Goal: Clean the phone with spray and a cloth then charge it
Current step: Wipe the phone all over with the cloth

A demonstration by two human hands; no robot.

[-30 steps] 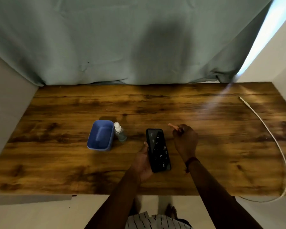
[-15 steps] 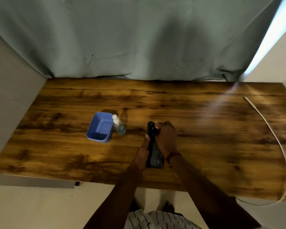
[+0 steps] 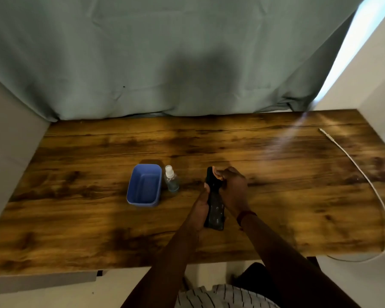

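— Where's the phone (image 3: 214,204)?
— Above the wooden table (image 3: 76,218), on edge, long axis running away from the person. Left hand (image 3: 201,205) clasps its left side, right hand (image 3: 232,188) closes over its far end.
— And the spray bottle (image 3: 171,181)?
— Upright just left, nearer the left hand.

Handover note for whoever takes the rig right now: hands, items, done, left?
Left hand: grips the phone along its left edge, tilted on edge above the table.
Right hand: closed over the phone's upper part; whether it holds a cloth cannot be told.
Spray bottle: upright, beside the blue tub, left of the phone.
Cable: lying at the right edge, unplugged.
Done: phone picked up; droplets seem to show on it.
Left: finish wiping, then plug in the cable.
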